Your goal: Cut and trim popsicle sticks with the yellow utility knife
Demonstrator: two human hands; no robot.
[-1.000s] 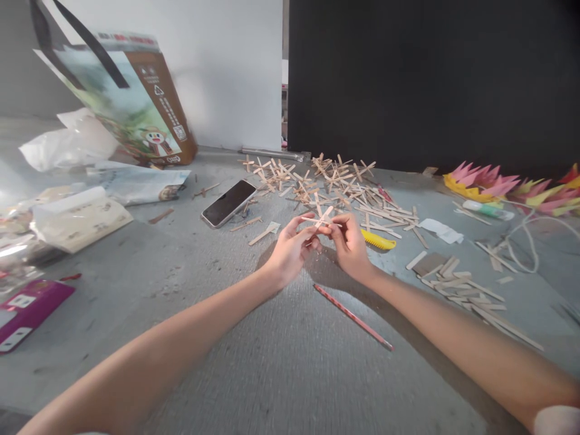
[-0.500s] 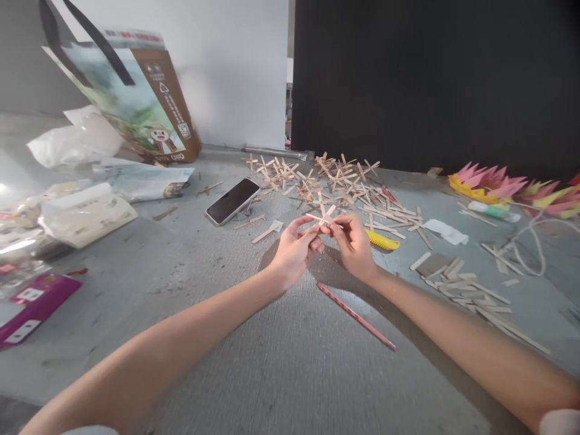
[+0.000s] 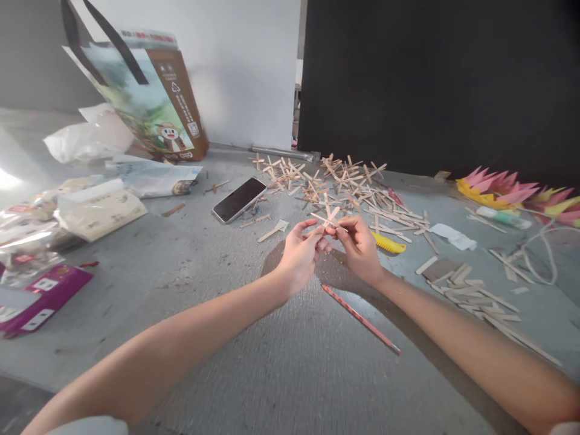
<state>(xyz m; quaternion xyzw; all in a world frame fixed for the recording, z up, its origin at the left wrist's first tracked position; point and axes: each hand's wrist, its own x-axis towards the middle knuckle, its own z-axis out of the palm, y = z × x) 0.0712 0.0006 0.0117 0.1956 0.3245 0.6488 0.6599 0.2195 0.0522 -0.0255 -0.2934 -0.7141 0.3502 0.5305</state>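
Between both hands, above the grey table (image 3: pixel 254 368), is a small star shape of crossed wooden craft sticks (image 3: pixel 327 216). My left hand (image 3: pixel 304 252) pinches it from the left, thumb on top. From the right, my right hand (image 3: pixel 360 244) grips the same star with thumb and forefinger; the fingertips partly cover where the sticks meet. Just below the hands lies a red patterned pencil (image 3: pixel 361 319). A yellow ridged tool (image 3: pixel 388 244) rests right beside the right hand, partly hidden by it. Behind the hands spreads a pile of crossed stick pieces (image 3: pixel 339 175).
A phone (image 3: pixel 240 199) lies left of the pile. Loose sticks (image 3: pixel 471 293) are heaped at the right, near a white cord (image 3: pixel 550 260) and pink-yellow paper crowns (image 3: pixel 496 188). A carrier bag (image 3: pixel 149 103) and plastic packets (image 3: pixel 99 211) stand at the left.
The whole view has shifted slightly, so things on the table appear a little farther right. Both hands keep their hold on the stick star, with hardly any change of grip.
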